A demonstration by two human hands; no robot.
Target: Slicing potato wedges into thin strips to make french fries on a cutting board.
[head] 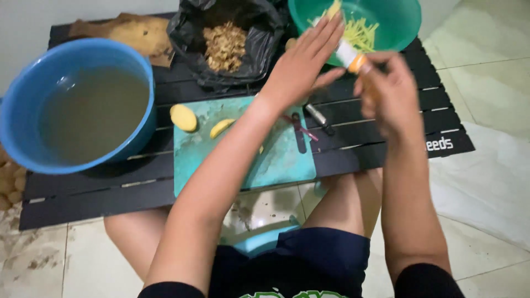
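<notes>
My right hand (389,91) is shut on the orange handle of a knife (349,55) whose pale blade reaches over the green bowl (400,25). My left hand (303,63) is flat with fingers stretched, pressed along the blade, with yellow potato strips (361,32) at the fingertips and in the bowl below. Two peeled potato pieces (184,117) (221,127) lie on the teal cutting board (276,157), which my left forearm crosses.
A blue basin (22,132) of cloudy water stands at the left of the black slatted table (83,198). A black bag (259,49) with peelings sits at the back. A peeler (319,117) lies by the board. Unpeeled potatoes (8,185) lie at the far left.
</notes>
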